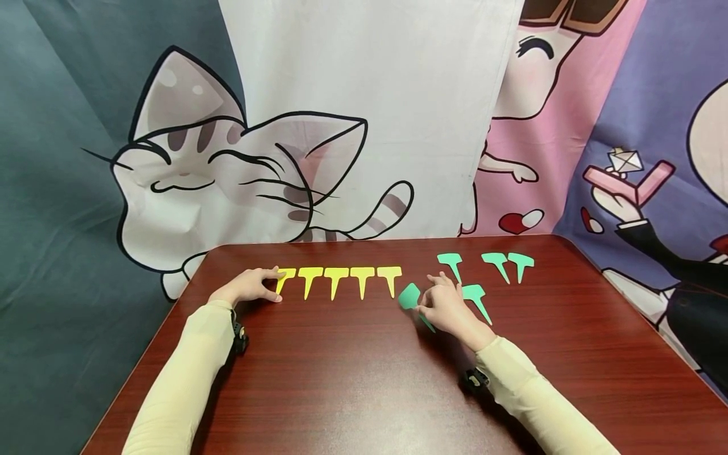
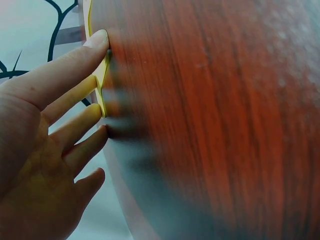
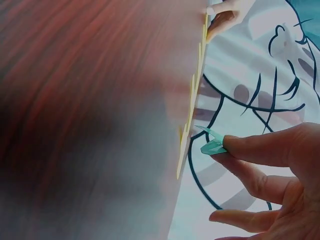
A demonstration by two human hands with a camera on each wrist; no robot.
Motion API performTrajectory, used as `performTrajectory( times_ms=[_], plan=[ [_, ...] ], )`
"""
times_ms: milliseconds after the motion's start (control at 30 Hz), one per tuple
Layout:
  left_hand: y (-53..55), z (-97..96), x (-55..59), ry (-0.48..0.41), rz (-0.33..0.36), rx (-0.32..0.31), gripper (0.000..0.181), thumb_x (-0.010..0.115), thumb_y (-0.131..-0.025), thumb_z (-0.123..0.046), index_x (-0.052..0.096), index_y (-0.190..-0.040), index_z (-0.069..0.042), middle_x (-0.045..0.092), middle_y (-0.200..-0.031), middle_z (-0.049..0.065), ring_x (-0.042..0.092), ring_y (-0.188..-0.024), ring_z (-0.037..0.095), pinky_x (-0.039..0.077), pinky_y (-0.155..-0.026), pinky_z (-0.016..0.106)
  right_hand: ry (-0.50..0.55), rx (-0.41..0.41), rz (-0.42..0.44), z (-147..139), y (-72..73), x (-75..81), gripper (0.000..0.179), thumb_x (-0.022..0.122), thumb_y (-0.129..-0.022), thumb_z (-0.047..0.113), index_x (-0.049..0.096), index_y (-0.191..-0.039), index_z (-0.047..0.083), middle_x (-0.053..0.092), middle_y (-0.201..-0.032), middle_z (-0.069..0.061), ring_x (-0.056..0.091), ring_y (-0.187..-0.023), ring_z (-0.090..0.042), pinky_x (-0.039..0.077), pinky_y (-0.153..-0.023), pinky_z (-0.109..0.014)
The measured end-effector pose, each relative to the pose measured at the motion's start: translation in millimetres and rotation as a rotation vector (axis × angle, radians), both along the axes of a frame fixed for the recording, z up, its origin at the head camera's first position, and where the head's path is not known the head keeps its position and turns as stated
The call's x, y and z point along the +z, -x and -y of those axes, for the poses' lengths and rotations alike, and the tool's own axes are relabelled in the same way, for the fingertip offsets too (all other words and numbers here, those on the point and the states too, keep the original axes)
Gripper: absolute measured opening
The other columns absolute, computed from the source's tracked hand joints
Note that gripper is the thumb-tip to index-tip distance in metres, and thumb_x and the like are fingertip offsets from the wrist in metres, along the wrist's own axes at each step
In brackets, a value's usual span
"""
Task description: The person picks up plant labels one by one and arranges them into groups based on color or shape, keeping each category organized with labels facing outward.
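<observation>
My right hand (image 1: pixel 450 308) pinches a green T-shaped plant label (image 1: pixel 410 296) between thumb and index finger. It is held over the table, tilted, its pointed stem partly behind the fingers; the green label (image 3: pixel 214 146) appears nearly edge-on in the right wrist view. At the left end of a row of yellow T-shaped plant labels (image 1: pixel 336 273), my left hand (image 1: pixel 248 286) rests with fairly straight fingers touching the leftmost yellow label (image 1: pixel 288 273). In the left wrist view its thumb and fingertips lie along the edge of that yellow label (image 2: pixel 103 75).
Several green labels lie scattered at the right: one (image 1: pixel 474 292) just beside my right hand, one (image 1: pixel 450 259) behind it, and a pair (image 1: pixel 520 260) farther right. All rest on a reddish-brown wooden table (image 1: pixel 341 379). A cartoon-printed cloth (image 1: pixel 370 76) hangs behind the table's far edge.
</observation>
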State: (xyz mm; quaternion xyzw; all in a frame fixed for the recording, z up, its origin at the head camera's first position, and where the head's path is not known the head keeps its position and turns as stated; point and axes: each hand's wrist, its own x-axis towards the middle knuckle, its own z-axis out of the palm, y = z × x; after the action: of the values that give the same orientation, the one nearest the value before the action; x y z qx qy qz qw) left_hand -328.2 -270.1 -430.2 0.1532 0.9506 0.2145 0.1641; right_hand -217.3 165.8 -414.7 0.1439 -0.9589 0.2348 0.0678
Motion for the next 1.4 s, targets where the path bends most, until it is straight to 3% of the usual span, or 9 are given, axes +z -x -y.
performTrajectory(
  times_ms=[433,1100,1400],
  plan=[
    [0.1,0.1,2.0,-0.005,0.007,-0.007,0.075,0.075,-0.079,-0.038,0.044,-0.144,-0.013,0.026,-0.155,0.014,0.015,-0.142,0.045,0.021,-0.11,0.061,0.033,0.025,0.072,33.4,4.2,1.2,0.029,0.074,-0.08,0.013,0.059,-0.055,0.014,0.039,-0.144,-0.029,0.013,-0.142,-0.048,0.007,-0.103,-0.075],
    [-1.3,0.3,1.1,-0.001,0.006,0.001,0.075,0.075,-0.079,-0.036,0.044,-0.143,-0.013,0.026,-0.155,0.014,0.016,-0.142,0.044,0.02,-0.111,0.061,0.107,0.074,0.072,92.9,10.4,-4.7,0.029,0.076,-0.078,0.015,0.061,-0.053,0.014,0.045,-0.142,-0.024,0.019,-0.142,-0.045,0.006,-0.103,-0.076],
    [0.5,1.8,-0.3,0.003,-0.006,0.003,0.075,0.076,-0.079,-0.037,0.045,-0.143,-0.013,0.027,-0.154,0.013,0.017,-0.142,0.043,0.021,-0.111,0.06,0.071,0.088,0.074,116.1,13.7,-4.9,0.028,0.075,-0.079,0.017,0.063,-0.054,0.015,0.043,-0.143,-0.023,0.018,-0.143,-0.042,0.006,-0.104,-0.076]
  ],
)
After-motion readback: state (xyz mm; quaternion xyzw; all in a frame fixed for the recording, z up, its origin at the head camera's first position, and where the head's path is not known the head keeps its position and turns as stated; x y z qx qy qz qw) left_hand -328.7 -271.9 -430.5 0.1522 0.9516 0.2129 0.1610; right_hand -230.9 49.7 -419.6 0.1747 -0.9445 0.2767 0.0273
